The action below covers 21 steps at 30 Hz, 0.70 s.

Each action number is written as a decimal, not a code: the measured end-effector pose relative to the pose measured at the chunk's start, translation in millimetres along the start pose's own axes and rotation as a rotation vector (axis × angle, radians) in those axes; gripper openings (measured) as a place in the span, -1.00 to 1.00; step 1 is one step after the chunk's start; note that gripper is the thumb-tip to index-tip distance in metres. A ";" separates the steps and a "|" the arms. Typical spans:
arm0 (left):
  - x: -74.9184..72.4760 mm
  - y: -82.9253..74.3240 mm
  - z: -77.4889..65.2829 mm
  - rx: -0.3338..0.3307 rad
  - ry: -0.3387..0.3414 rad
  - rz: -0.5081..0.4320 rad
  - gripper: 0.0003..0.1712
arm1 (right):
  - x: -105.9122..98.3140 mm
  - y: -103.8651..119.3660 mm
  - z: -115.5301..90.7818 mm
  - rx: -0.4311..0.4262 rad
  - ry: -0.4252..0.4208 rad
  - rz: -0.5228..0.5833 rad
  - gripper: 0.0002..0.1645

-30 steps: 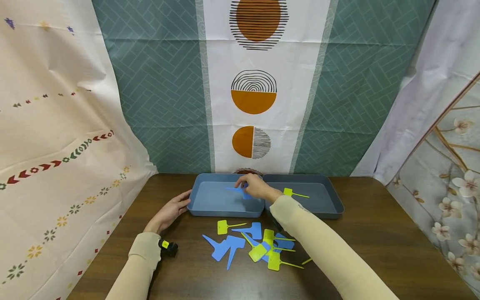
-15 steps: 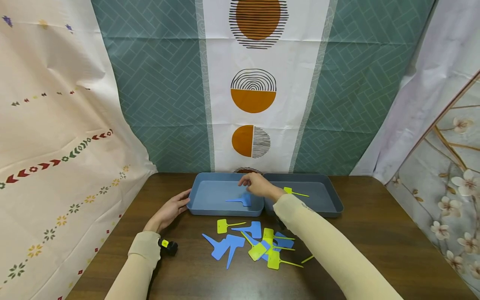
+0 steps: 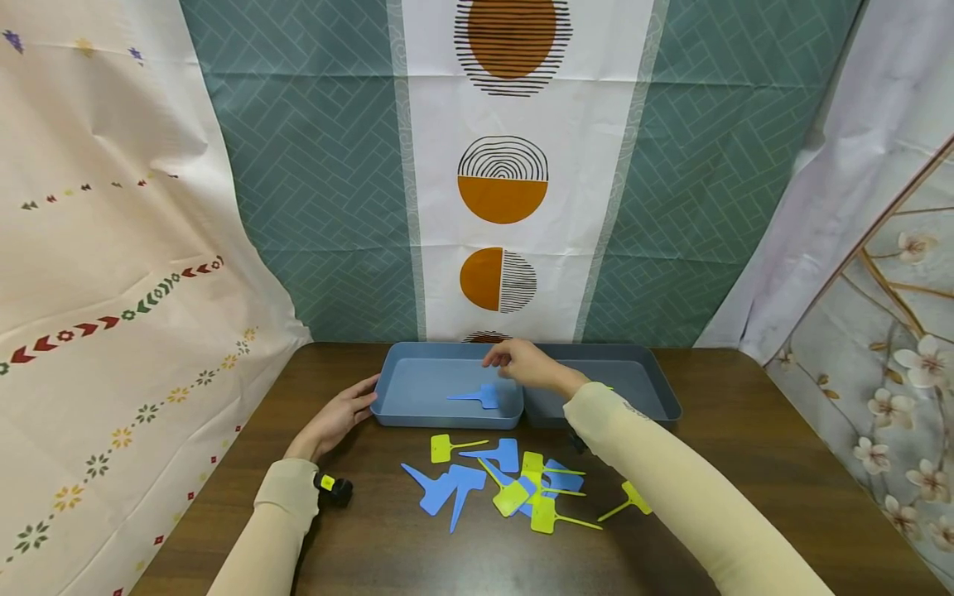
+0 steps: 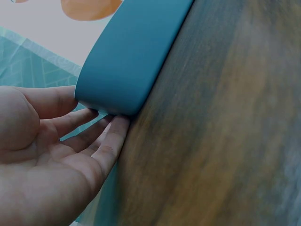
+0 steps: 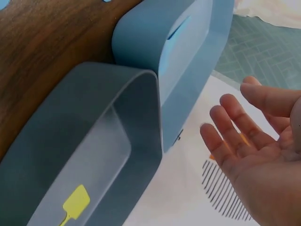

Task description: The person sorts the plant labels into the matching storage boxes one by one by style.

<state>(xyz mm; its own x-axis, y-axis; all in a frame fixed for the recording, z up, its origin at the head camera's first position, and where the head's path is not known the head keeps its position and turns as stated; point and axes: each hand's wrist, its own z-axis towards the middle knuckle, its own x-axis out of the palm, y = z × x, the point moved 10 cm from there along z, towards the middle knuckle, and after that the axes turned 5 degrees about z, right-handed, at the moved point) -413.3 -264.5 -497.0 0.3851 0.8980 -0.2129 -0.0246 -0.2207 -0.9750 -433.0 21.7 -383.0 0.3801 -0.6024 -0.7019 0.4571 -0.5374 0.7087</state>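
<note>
Head view, right hand (image 3: 524,365): above the right end of the blue tray (image 3: 413,397), near the seam with the dark grey tray (image 3: 650,396); fingers loosely bent, nothing held.
Blue tag (image 3: 488,396): flat on the blue tray's floor, toward the right end, stem to the left – below the fingers, apart from them.
Left hand (image 3: 334,424): at the blue tray's left end, fingertips against its wall.
Heap of tags (image 3: 511,499): blue and yellow, overlapping on the table (image 3: 373,546) in front of the trays.
Lone yellow tag (image 3: 632,497): on the table, right of the heap, beside the right sleeve (image 3: 671,476).
Risk, sleeve: a low return of the arm could drag the lone yellow tag or scatter the heap.
Risk, overlap: crossed stems might bring two tags up in one pinch, colours mixed.
Left wrist view, grip: fingers fairly straight, tips touching the blue tray's rounded end; no tag in hand.
Risk, push: harder pressure there would likely slide the tray into its neighbour.
Right wrist view, palm: fingers spread, empty, clear of both trays.
Yellow tag (image 5: 76,201): inside the dark grey tray.
Risk, seam: a tag let go over the touching walls may land in the wrong tray.
</note>
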 end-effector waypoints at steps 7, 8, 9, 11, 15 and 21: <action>-0.5 -0.9 -0.8 0.008 -0.001 -0.013 -0.32 | -10.6 4.4 -14.2 -0.050 0.011 -0.009 -0.72; -0.5 -0.7 -0.4 0.006 -0.003 -0.010 -0.32 | -12.0 3.9 -16.0 -0.049 0.010 -0.009 -0.72; -0.4 -0.7 -0.3 0.005 -0.004 -0.008 -0.32 | -13.4 3.6 -17.9 -0.050 0.008 -0.007 -0.72; -0.2 -0.1 -0.3 0.001 -0.005 -0.005 -0.32 | -16.1 2.2 -21.5 -0.052 0.001 -0.004 -0.73; -0.5 1.2 -0.8 -0.015 -0.012 -0.007 -0.32 | -21.1 0.0 -29.1 -0.056 -0.003 0.013 -0.73; -1.0 1.8 -1.0 -0.024 -0.009 -0.001 -0.32 | -26.4 -4.4 -39.0 -0.070 0.012 0.022 -0.75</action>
<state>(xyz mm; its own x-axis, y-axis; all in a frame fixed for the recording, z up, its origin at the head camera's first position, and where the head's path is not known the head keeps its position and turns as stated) -412.8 -266.2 -498.5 0.3766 0.9016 -0.2127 -0.0019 -0.2289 -0.9735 -413.6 63.0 -370.4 0.4000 -0.6065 -0.6871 0.5032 -0.4813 0.7177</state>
